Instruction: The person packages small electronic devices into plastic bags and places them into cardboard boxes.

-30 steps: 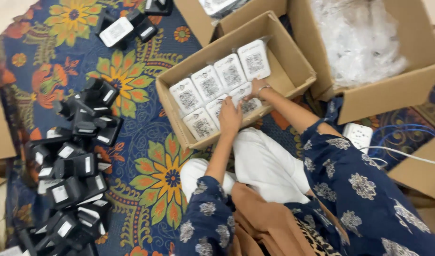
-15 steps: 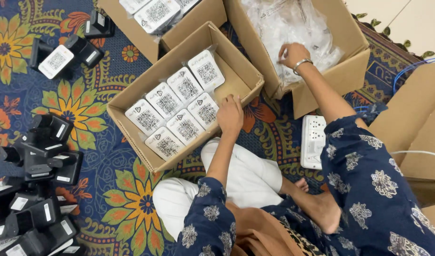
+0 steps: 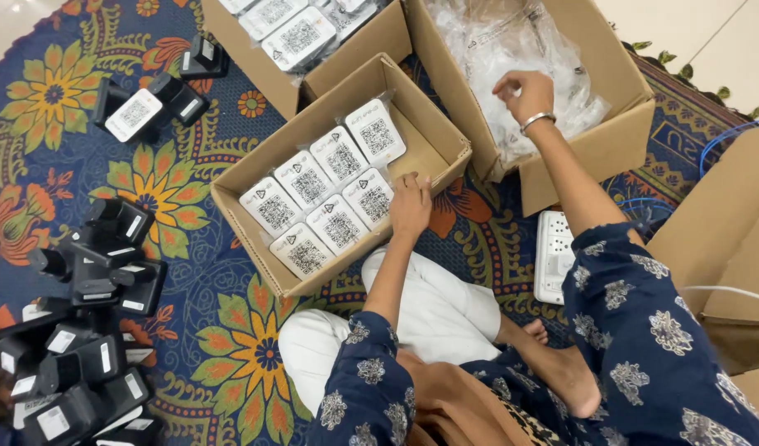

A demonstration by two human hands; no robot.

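Lower centre of the frame: seated person in white trousers and a dark blue patterned top, on a floral rug [image 3: 173, 190].

Left hand [image 3: 410, 206]: fingers loosely spread and laid flat, gripping nothing, resting at the near right edge of the packets inside the open cardboard box [image 3: 255, 239] at centre frame and touching the nearest packet.

White packets [image 3: 330, 198]: seven counted in that box, clear-wrapped, rounded square, each with a black square code label; lying flat in two slanted rows, three nearer, four farther.

Right of centre: white power strip [image 3: 553, 256], one, flat on the rug beside the right forearm.

Left edge, lower to middle: black chargers [image 3: 90, 330], a loose heap, many with small white labels; too many overlapping to count.

Upper left: three more black units with one white labelled packet [image 3: 134, 114].

Right hand [image 3: 524, 92], upper right, bangle at wrist: fingers curled and pinched in the clear plastic bags [image 3: 520, 41] filling the large cardboard box [image 3: 619, 140].

Top centre: third box [image 3: 363, 41] with similar white packets, partly cut off.
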